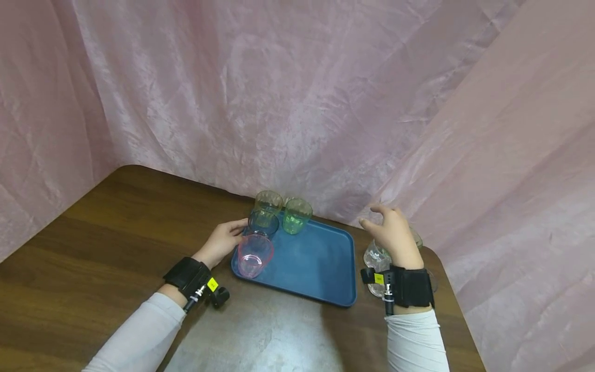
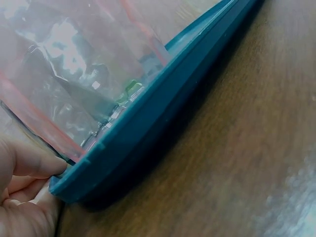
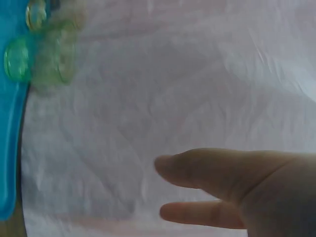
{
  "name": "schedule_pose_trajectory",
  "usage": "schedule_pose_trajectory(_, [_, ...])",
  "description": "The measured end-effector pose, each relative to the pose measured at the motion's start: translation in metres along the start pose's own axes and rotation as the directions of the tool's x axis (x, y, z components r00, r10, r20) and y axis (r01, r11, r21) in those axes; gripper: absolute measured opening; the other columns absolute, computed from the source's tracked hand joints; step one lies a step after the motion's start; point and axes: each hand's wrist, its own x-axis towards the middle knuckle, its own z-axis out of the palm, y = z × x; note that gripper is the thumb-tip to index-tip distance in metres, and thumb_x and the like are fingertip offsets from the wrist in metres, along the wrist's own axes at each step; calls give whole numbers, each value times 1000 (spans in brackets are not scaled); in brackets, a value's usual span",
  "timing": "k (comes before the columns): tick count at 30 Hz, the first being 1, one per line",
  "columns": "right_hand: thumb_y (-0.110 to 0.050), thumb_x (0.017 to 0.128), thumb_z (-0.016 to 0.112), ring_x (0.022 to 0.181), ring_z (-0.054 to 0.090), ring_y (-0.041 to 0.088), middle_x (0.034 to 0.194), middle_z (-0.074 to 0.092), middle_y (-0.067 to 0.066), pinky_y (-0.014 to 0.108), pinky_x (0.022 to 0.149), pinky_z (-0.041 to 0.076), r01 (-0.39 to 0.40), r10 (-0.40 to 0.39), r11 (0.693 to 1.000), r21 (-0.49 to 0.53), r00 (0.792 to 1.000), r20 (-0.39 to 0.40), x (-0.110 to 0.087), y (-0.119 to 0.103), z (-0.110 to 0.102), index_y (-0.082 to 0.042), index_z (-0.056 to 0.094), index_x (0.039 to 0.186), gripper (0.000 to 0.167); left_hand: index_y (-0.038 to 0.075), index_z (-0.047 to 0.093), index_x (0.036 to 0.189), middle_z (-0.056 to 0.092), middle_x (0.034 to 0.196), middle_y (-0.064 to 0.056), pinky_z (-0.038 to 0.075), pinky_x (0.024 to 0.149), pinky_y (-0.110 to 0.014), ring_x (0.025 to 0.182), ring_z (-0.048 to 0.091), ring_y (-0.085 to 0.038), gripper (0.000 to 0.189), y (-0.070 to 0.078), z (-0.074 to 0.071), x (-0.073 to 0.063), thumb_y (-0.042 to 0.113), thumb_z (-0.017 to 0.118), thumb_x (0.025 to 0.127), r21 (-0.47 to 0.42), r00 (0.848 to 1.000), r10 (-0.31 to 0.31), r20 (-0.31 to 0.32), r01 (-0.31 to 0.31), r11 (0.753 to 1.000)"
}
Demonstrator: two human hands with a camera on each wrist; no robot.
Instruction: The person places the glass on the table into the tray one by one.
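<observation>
My left hand [image 1: 222,242] pinches the left rim of the blue tray [image 1: 321,258]; the left wrist view shows its fingers [image 2: 34,163] at the tray corner. A clear pink-rimmed cup [image 1: 255,256] stands nearest that hand, with a dark blue cup [image 1: 263,223] behind it. Further back on the tray are a yellowish cup [image 1: 269,200] and a green cup [image 1: 296,217]. My right hand [image 1: 395,235] is raised in the air right of the tray, thumb and fingers apart, holding nothing. Clear glasses [image 1: 375,257] stand beneath it, partly hidden by the wrist.
The tray lies on a brown wooden table [image 1: 116,248]. Pink cloth [image 1: 288,103] hangs right behind the table's back edge and along its sides. Glare lightens the table's front part.
</observation>
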Motion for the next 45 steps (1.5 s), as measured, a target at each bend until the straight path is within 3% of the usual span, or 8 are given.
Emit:
schedule_pose_trajectory(9, [-35, 95, 68, 130, 45, 56, 145, 44, 38, 67, 100, 44, -127, 129, 991, -30, 985, 112, -29, 45, -16, 10, 44, 145, 72, -10, 41, 149, 37, 156, -28, 41, 112, -47, 145, 36, -40, 54, 0, 2, 1, -6, 56, 97, 8, 1000, -1, 8, 0, 1000])
schedule_pose_trajectory(13, [-32, 92, 72, 128, 46, 57, 144, 45, 39, 67, 98, 46, -173, 177, 984, -43, 976, 130, -37, 59, -9, 13, 43, 144, 74, -10, 42, 148, 36, 157, -27, 42, 111, -47, 145, 36, -40, 54, 1, 2, 0, -6, 57, 97, 17, 1000, 0, 2, 0, 1000])
schedule_pose_trajectory(17, [-29, 90, 74, 123, 51, 57, 138, 50, 40, 64, 94, 49, -169, 177, 983, -67, 973, 146, -40, 69, 3, 16, 47, 139, 72, -10, 41, 149, 36, 157, -27, 40, 112, -48, 145, 35, -40, 54, 3, 1, -2, -5, 55, 98, 29, 1000, -8, 5, 7, 1000])
schedule_pose_trajectory(29, [-31, 87, 78, 121, 49, 62, 135, 50, 41, 69, 91, 48, -225, 239, 969, -101, 958, 159, -38, 70, 20, 12, 50, 139, 73, -10, 41, 149, 34, 158, -27, 38, 114, -49, 146, 33, -42, 53, 2, 0, 0, -7, 54, 97, 19, 1000, -10, 7, 10, 1000])
schedule_pose_trajectory(38, [-31, 86, 80, 121, 45, 66, 136, 50, 41, 78, 98, 36, -209, 231, 967, -148, 961, 152, -35, 71, 25, 12, 50, 139, 75, -10, 40, 149, 35, 158, -28, 38, 114, -49, 146, 33, -42, 53, 3, 0, 0, -7, 53, 98, 13, 1000, -12, 11, 11, 1000])
schedule_pose_trajectory(45, [-29, 86, 80, 118, 44, 67, 135, 48, 43, 78, 97, 34, -209, 232, 965, -155, 962, 144, -34, 72, 26, 12, 51, 138, 72, -10, 41, 149, 36, 157, -27, 38, 114, -49, 146, 34, -41, 53, 3, 0, 0, -6, 54, 98, 8, 1000, -8, 10, 8, 1000])
